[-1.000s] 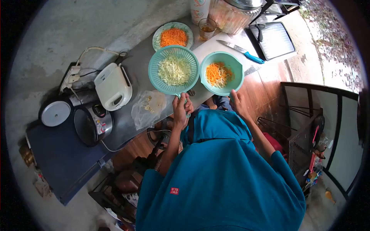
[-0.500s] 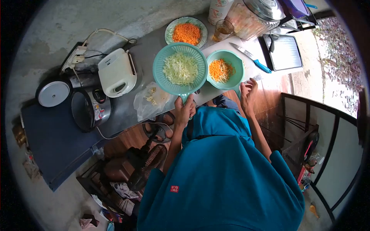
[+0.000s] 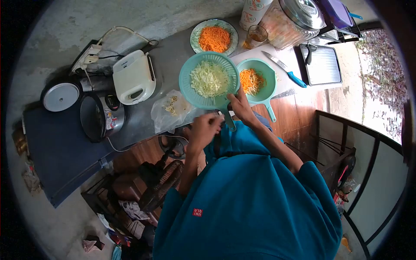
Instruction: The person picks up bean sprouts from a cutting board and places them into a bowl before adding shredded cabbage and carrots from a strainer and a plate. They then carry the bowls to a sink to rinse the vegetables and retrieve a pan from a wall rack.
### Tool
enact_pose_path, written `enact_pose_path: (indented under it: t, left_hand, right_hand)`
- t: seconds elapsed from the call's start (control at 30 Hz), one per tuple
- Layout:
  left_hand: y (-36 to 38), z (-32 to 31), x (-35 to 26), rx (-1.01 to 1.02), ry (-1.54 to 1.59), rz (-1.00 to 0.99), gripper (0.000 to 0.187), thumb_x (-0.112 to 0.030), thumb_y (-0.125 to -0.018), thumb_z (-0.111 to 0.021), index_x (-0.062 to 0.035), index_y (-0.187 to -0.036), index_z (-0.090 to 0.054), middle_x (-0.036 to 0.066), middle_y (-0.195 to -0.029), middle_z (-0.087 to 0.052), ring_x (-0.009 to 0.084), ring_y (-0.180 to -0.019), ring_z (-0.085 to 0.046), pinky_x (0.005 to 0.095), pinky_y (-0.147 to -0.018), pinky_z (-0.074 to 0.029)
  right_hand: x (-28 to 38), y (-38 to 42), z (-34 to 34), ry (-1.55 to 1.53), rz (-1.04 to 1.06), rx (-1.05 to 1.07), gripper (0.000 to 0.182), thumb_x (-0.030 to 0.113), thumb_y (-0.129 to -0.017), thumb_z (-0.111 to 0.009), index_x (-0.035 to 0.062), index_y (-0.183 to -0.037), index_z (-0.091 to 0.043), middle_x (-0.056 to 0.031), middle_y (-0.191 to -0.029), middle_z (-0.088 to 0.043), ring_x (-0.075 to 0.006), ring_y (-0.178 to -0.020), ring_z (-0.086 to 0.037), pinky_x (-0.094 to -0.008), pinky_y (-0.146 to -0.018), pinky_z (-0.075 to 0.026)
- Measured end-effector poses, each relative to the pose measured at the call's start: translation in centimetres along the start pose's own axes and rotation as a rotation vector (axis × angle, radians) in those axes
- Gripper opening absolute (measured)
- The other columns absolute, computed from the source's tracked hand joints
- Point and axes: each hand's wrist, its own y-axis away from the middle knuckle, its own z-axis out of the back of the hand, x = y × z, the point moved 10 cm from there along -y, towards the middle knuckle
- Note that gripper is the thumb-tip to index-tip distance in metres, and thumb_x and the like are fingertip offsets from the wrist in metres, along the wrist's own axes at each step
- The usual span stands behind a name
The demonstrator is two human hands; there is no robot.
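A light green colander point(image 3: 187, 82) full of shredded pale green cabbage point(image 3: 209, 79) is held above the counter's front edge, its handle pointing towards me. My right hand point(image 3: 241, 106) grips its rim close to the handle. Just left of the handle is my left hand point(image 3: 203, 132), off the colander, its fingers loosely bent and slightly blurred. To the right, a green strainer bowl with a handle point(image 3: 269, 82) contains shredded carrot and bean sprouts point(image 3: 251, 81). Behind the colander, a plate point(image 3: 195, 37) carries grated carrot point(image 3: 214, 39).
A clear plastic bag point(image 3: 162, 121) with a few sprouts lies left of the colander, beyond it a white sandwich maker point(image 3: 135, 80). At right are a blue-handled knife point(image 3: 295, 79), a griddle pan point(image 3: 324, 63), a glass point(image 3: 255, 36) and a large jar point(image 3: 286, 26). A fan point(image 3: 162, 186) stands below.
My left hand has let go of the colander's handle and drawn slightly away. My right hand has moved left from the strainer bowl's handle onto the colander, which now sits slightly further right.
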Motion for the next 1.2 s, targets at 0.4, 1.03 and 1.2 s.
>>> enact_pose_path:
  t: [0.4,1.03,1.2]
  left_hand:
    - [-6.0,4.4,-4.8,-0.704,-0.713,-0.315,0.079,-0.033,-0.073,-0.073,-0.0070,-0.135,-0.034,0.022,-0.134,-0.031,0.0440,-0.121,-0.033,0.0516,-0.098,-0.034]
    - [-5.6,7.2,-5.5,-0.678,-0.492,-0.549,0.038,-0.013,-0.075,-0.064,-0.0052,-0.110,-0.053,0.015,-0.110,-0.053,0.0367,-0.103,-0.051,0.0457,-0.085,-0.043]
    - [-5.1,6.2,-5.9,-0.679,-0.635,-0.545,0.046,-0.016,-0.075,-0.067,-0.0064,-0.117,-0.051,0.015,-0.118,-0.052,0.0353,-0.111,-0.047,0.0464,-0.091,-0.041]
  right_hand:
    - [1.4,1.2,-2.8,0.307,0.180,0.029,0.068,0.007,-0.083,-0.044,0.0101,-0.144,-0.013,-0.0303,-0.122,-0.049,-0.0463,-0.109,-0.051,-0.0460,-0.091,-0.042]
    - [0.6,-0.3,-1.6,0.278,0.096,0.004,0.063,0.012,-0.082,-0.045,0.0063,-0.140,-0.022,-0.0276,-0.103,-0.058,-0.0368,-0.086,-0.061,-0.0414,-0.079,-0.045]
    - [0.5,-0.4,-2.3,0.244,0.121,0.025,0.064,0.012,-0.083,-0.044,0.0076,-0.142,-0.020,-0.0255,-0.108,-0.057,-0.0338,-0.090,-0.061,-0.0400,-0.082,-0.045]
